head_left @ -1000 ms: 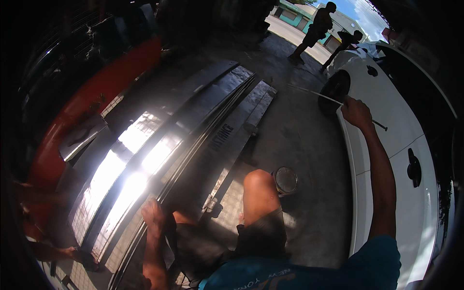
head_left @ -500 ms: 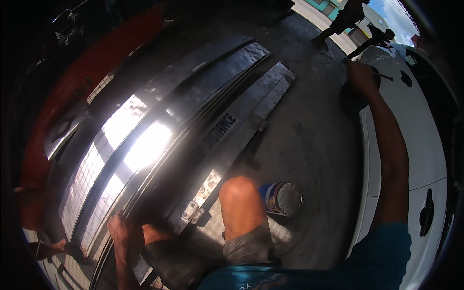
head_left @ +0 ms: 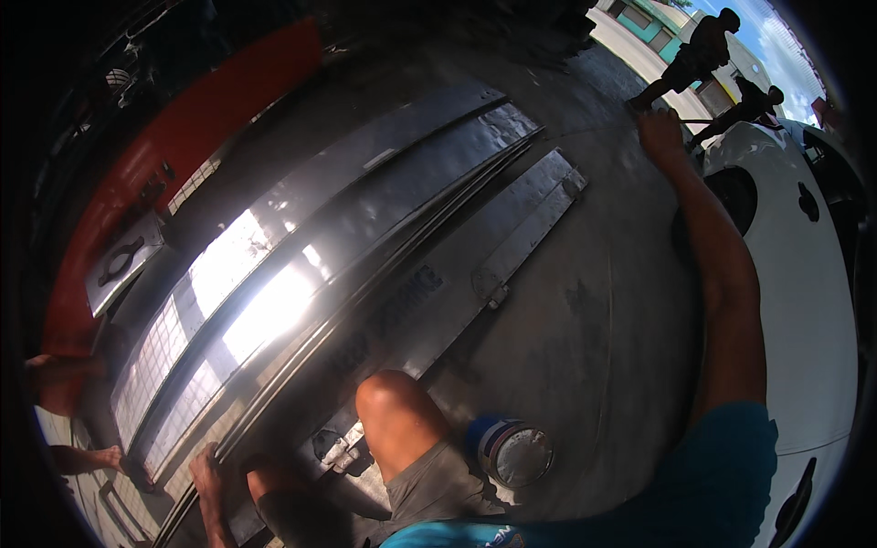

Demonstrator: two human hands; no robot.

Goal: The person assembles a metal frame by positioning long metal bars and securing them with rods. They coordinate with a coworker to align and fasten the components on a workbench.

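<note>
My right hand [head_left: 662, 142] is raised at the upper right, closed in a fist. From it a thin dark rod [head_left: 697, 121] sticks out to the right; its other end is hidden, so I cannot make out the full tool. At the lower left, my left hand [head_left: 206, 473] has its fingers curled over the edge of a long shiny metal panel [head_left: 352, 233] lying on the floor. Thin raised strips run along that edge. Beside it lies a narrower metal board [head_left: 512, 219] with faded lettering and hinge-like fittings. My bent knee is over this board.
A paint can [head_left: 521, 457] stands by my knee. A white car [head_left: 795, 301] is along the right side. A red panel [head_left: 183, 146] and a bracket [head_left: 126, 260] stand at the left, near a person's bare foot [head_left: 114, 459]. Two people [head_left: 708, 50] are at the upper right.
My right fist has swung slightly left, with the rod turned more level. The view has shifted, so the paint can and metal pieces sit lower. My left hand stays at the panel edge.
</note>
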